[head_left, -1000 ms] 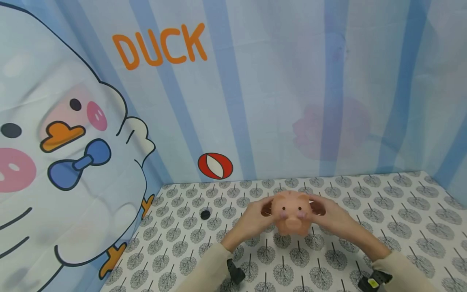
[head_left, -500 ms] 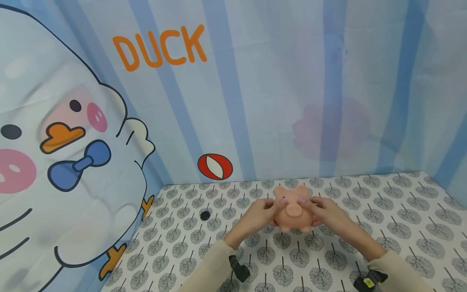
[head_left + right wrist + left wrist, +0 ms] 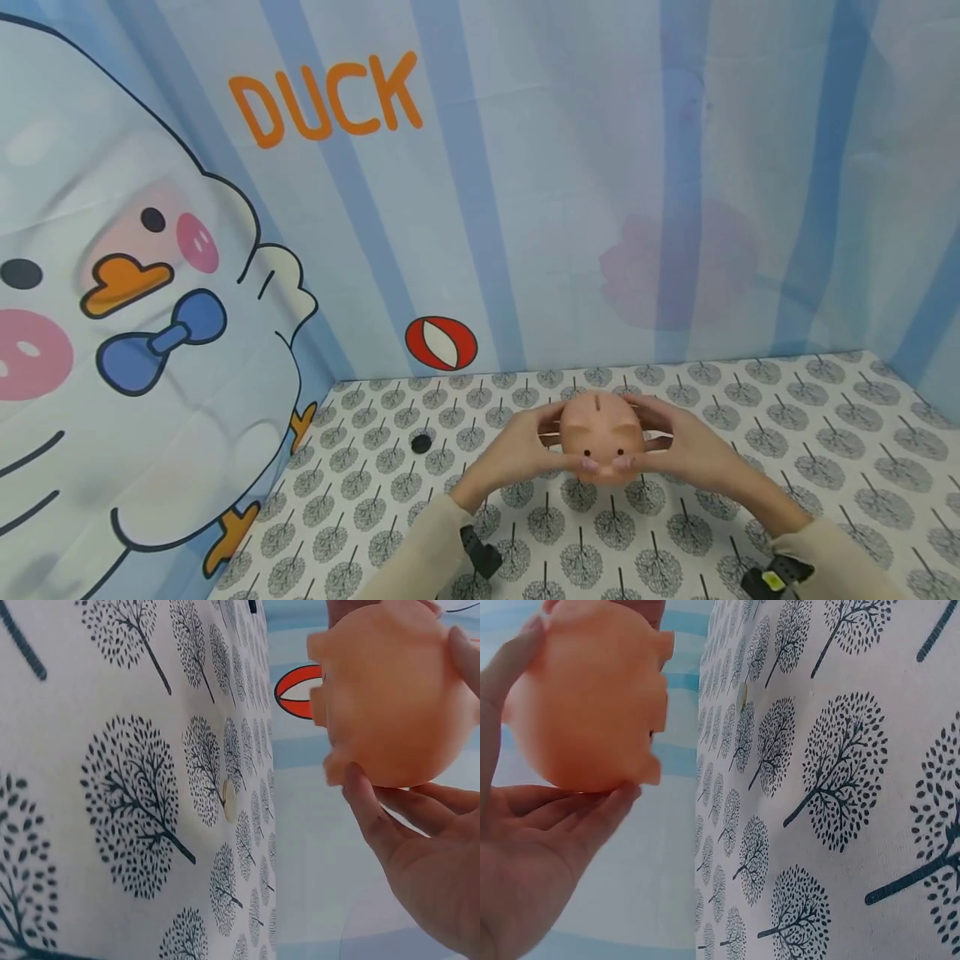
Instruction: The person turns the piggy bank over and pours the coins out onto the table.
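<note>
One piggy bank [image 3: 602, 436], two hands [image 3: 517, 454]

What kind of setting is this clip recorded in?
Likely a staged tabletop booth, not a home: a tree-print tablecloth, a striped cartoon duck backdrop on two sides, and both hands holding a pink pig toy.

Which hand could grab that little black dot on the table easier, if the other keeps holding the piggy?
Probably the left hand. The black dot lies on the tablecloth just to its left, while the right hand sits on the far side of the piggy. Both hands hold the piggy now.
</note>
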Available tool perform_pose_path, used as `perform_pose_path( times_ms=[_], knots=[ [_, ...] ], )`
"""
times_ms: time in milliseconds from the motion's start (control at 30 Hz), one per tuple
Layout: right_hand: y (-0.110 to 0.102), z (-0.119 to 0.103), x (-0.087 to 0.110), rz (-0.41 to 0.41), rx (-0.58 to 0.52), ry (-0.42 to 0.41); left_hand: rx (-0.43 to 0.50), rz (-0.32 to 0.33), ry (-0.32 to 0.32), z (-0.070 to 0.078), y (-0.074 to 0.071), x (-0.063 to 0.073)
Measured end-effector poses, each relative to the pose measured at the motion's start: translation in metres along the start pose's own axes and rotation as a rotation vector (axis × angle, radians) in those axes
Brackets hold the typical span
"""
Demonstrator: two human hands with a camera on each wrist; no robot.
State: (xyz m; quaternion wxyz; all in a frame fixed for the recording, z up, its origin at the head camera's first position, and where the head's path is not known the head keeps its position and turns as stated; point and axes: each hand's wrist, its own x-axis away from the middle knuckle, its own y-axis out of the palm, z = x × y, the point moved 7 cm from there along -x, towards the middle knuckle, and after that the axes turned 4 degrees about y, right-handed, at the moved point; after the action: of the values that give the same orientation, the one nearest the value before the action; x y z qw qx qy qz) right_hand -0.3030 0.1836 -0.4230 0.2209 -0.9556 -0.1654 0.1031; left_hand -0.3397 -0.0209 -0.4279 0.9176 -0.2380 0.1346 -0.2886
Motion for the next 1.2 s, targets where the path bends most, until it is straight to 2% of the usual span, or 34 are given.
perform_pose_path(
  times_ms=[167, 333, 667, 767, 900, 1000, 1200],
  knots=[
    [-0.001, 0.0, 0.001, 0.067, 0.051, -0.063, 0.03, 0.056, 0.088, 0.006, 0.001, 0.004],
    [-0.001, 0.001, 0.003, 0.098, 0.074, -0.085, 0.003, 0.095, 0.191, 0.012, 0.005, 0.007],
    [0.0, 0.003, 0.002, 0.097, 0.092, -0.095, -0.054, 0.095, 0.256, 0.011, 0.008, 0.009],
    [0.0, 0.003, 0.002, 0.093, 0.087, -0.105, -0.048, 0.084, 0.239, 0.011, 0.008, 0.008],
    [0.0, 0.002, 0.002, 0.083, 0.081, -0.103, 0.014, 0.07, 0.145, 0.005, 0.007, 0.008],
    [0.0, 0.002, 0.002, 0.065, 0.065, -0.075, 0.049, 0.078, 0.083, -0.001, 0.007, 0.009],
    [0.001, 0.004, 0.001, 0.054, 0.045, 0.007, 0.079, 0.102, 0.035, -0.005, 0.006, 0.006]
  ],
)
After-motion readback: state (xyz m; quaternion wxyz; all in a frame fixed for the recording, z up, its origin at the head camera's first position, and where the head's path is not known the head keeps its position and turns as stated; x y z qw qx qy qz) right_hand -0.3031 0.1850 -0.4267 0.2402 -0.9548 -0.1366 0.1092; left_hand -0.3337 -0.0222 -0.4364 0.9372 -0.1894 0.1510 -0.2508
